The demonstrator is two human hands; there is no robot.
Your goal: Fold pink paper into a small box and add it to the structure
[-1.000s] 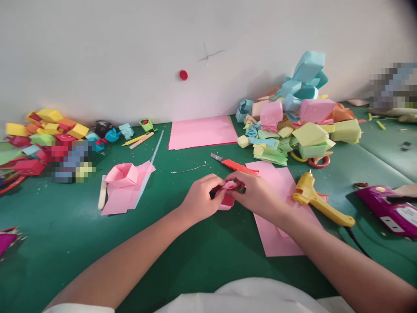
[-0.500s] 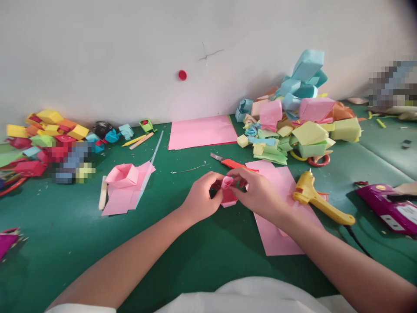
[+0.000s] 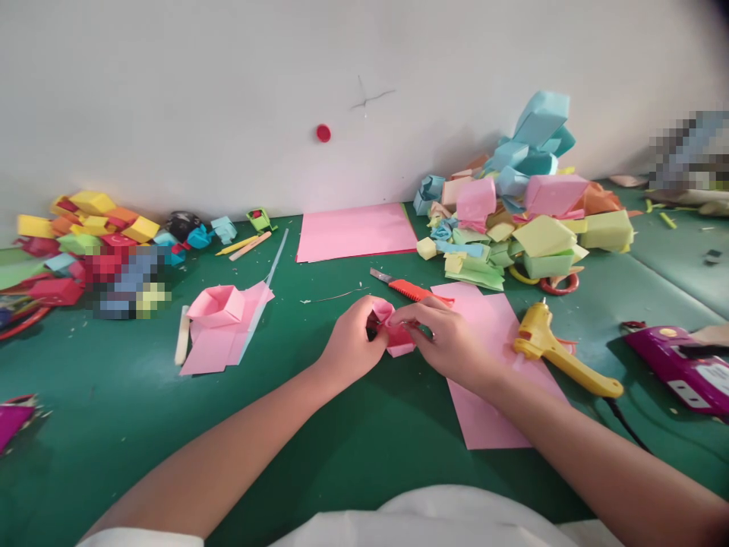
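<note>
Between my hands is a small folded pink paper piece [image 3: 402, 346], partly hidden by the fingers. My left hand [image 3: 356, 334] pinches its left side, where a rolled pink edge stands up. The fingers of my right hand [image 3: 438, 330] are closed on its upper right part. Just behind the hands lies a red box cutter [image 3: 407, 289], its blade pointing left. Pink paper sheets [image 3: 484, 425] lie under my right forearm, with a yellow glue gun [image 3: 550, 346] on their right side.
Left of my hands an open pink paper box [image 3: 216, 305] sits on pink strips beside a wooden stick [image 3: 181, 336]. Pink sheets [image 3: 356, 232] lie by the wall. Colourful folded paper is heaped at left [image 3: 94, 224] and right [image 3: 547, 235]. A purple power strip [image 3: 680, 365] stands far right.
The rolled upper part of the pink paper has tilted left towards my left hand. My right fingers have shifted left over the piece. The view has moved slightly.
</note>
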